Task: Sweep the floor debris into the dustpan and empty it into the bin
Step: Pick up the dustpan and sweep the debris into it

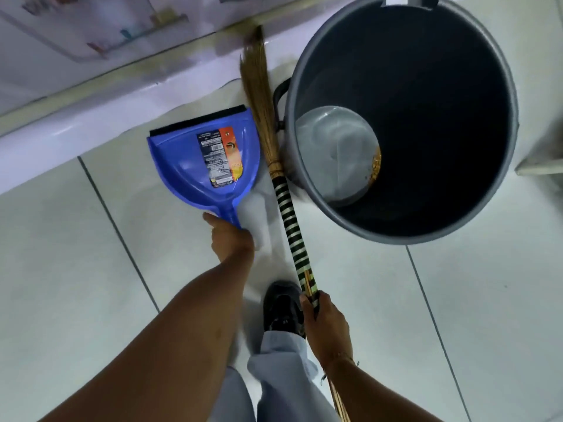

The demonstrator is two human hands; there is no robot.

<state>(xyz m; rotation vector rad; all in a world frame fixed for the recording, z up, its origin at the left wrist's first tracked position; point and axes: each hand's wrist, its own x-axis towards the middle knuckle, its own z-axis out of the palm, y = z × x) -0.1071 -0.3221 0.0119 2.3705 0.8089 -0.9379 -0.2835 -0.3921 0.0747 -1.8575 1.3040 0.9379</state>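
Observation:
A blue dustpan (195, 159) with a black rubber lip and a printed label lies flat on the white tiled floor, its lip toward the wall. My left hand (230, 239) grips its handle from behind. A straw broom (259, 95) with a black-and-white striped handle stands between the dustpan and the bin, bristles near the wall. My right hand (324, 324) is closed around the lower end of that handle. The grey bin (292, 68) is at the right, open, with a little yellowish debris (376, 167) at the edge of its bottom. No debris shows in the dustpan.
A pale wall base (91, 117) runs diagonally behind the dustpan. My black shoe (281, 303) and light trouser leg (283, 370) stand just below the broom handle. A black handle (277, 99) sticks out from the bin's left side. White floor tiles (457, 315) spread to the right.

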